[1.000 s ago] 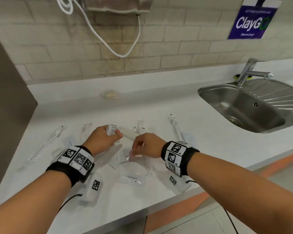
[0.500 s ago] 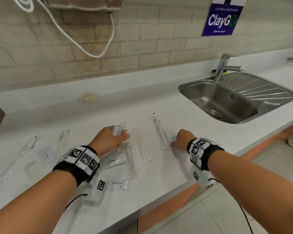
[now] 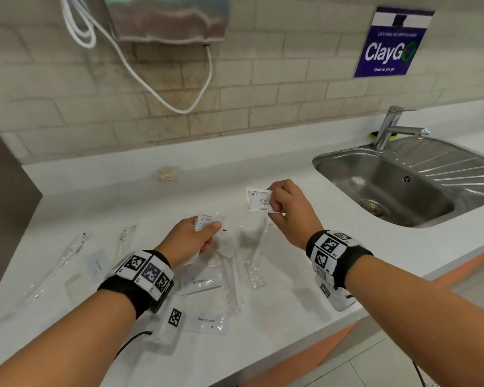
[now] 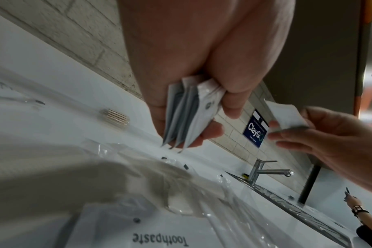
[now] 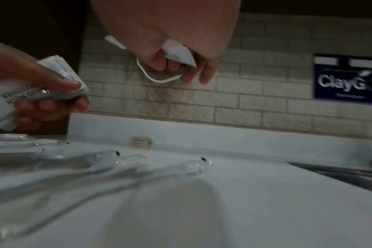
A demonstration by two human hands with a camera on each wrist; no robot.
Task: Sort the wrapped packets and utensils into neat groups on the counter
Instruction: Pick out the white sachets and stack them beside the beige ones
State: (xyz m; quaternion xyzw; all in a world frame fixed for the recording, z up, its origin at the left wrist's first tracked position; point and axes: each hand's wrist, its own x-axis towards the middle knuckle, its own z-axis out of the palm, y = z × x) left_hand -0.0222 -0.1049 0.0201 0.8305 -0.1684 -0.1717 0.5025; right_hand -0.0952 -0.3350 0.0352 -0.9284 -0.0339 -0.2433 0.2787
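My left hand point(image 3: 199, 236) grips a small stack of white sachets point(image 4: 189, 115) above the white counter point(image 3: 305, 263); the stack also shows at the left of the right wrist view, stack point(image 5: 60, 75). My right hand point(image 3: 280, 202) pinches one white printed sachet point(image 3: 259, 200) in the air, to the right of and beyond the left hand. That sachet point(image 5: 178, 53) sits between thumb and fingers. Two toothpaste packets point(image 3: 204, 321) lie near the front edge. Clear-wrapped utensils point(image 3: 256, 258) lie scattered between and left of the hands.
A steel sink point(image 3: 397, 188) with a tap point(image 3: 389, 129) is set into the counter on the right. A small tan bundle point(image 3: 168, 174) lies by the back wall. A dark panel point(image 3: 3, 208) bounds the left. Another person's arm point(image 4: 359, 211) shows far right.
My right hand has lifted off the counter with a printed sachet and moved toward the left hand. The left hand keeps its stack and has barely moved.
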